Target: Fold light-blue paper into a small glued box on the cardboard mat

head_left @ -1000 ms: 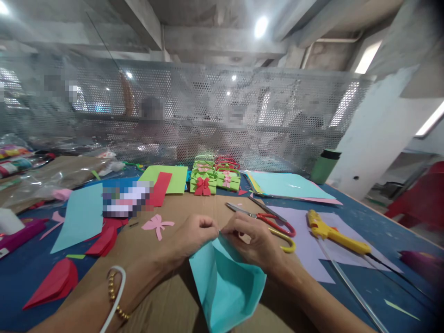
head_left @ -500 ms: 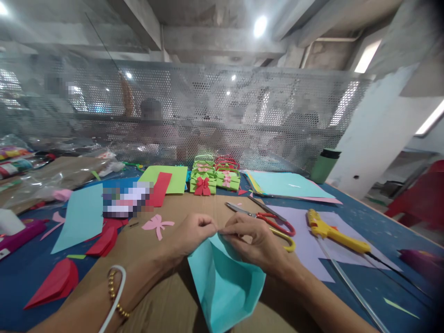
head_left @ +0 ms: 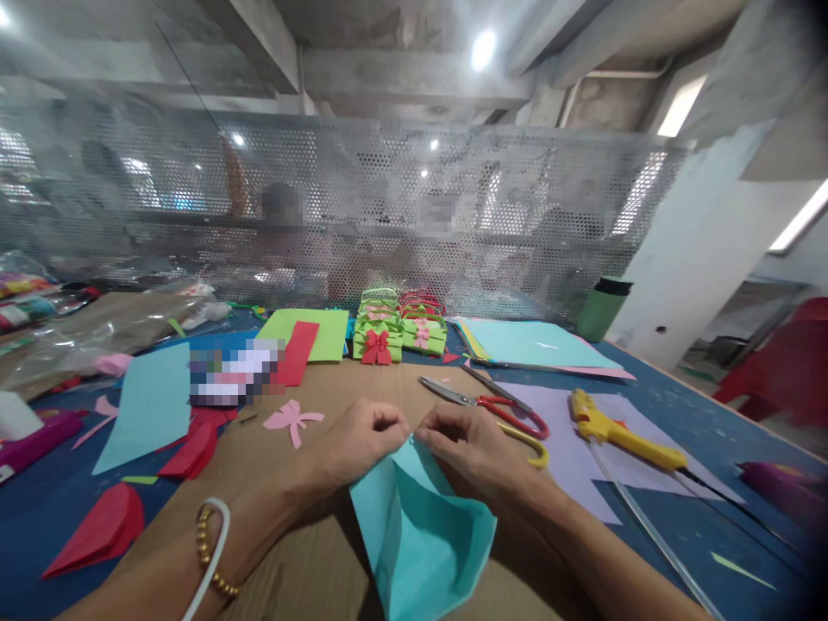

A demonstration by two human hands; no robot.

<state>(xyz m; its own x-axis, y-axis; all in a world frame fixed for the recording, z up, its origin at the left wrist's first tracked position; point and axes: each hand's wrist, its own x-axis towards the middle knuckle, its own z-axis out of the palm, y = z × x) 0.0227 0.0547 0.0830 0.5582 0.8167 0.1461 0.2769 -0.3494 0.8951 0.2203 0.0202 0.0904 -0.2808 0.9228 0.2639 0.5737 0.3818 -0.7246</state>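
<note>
My left hand point(head_left: 359, 438) and my right hand point(head_left: 469, 444) meet over a brown cardboard sheet point(head_left: 304, 552). Both pinch the far tip of a folded turquoise paper sheet point(head_left: 420, 535) that hangs down toward me. The fingers of each hand are pressed together on the paper's upper edge. A white bangle and a bead bracelet point(head_left: 210, 552) sit on my left wrist.
Red-handled scissors point(head_left: 498, 410) and a yellow glue gun point(head_left: 621, 431) lie right of my hands. A pink paper bow point(head_left: 294, 418), red paper pieces point(head_left: 97, 526), coloured sheets and small green paper baskets point(head_left: 401, 332) lie further out. People sit behind a perforated metal screen.
The hands and the turquoise paper stay almost in place; the fingers shift slightly along the paper's top edge.
</note>
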